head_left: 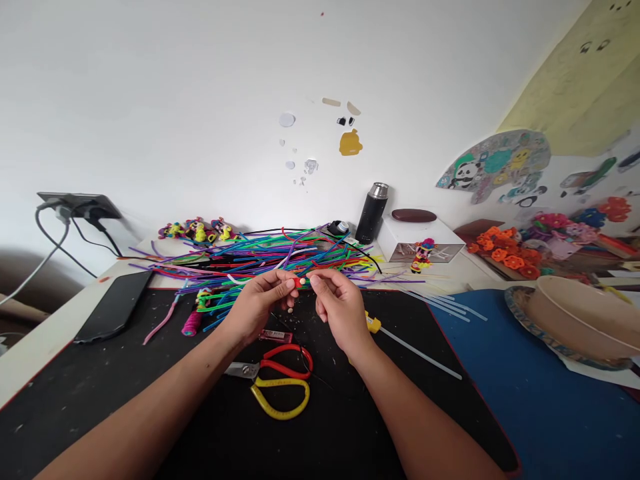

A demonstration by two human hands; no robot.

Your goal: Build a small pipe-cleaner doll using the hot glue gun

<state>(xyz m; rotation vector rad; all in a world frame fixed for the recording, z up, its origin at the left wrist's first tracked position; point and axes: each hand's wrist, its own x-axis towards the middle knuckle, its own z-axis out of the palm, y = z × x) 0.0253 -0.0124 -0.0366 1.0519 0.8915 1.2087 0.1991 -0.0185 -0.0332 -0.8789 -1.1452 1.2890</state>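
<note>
Pinched between the thumb and forefinger of my left hand (267, 297) is a small red piece (299, 283) with a pale tip. My right hand (341, 303) is closed just to its right, thumb against forefinger; whatever sits between those fingertips is too small to make out. Below the hands, scissors (285, 383) with one red and one yellow handle lie on the black mat (210, 427). A small pink packet (277, 336) is just above them. By my right wrist lies a yellow tool (373, 323) with a translucent stick (425, 353) extending from it, partly hidden.
Many coloured pipe cleaners (260, 257) are heaped behind the hands. Pipe-cleaner figures (200, 231) stand at the back left, another figure (423, 257) by a white box (425, 233). A black flask (372, 213), a phone (116, 307) and a bowl (585, 313) surround the work area.
</note>
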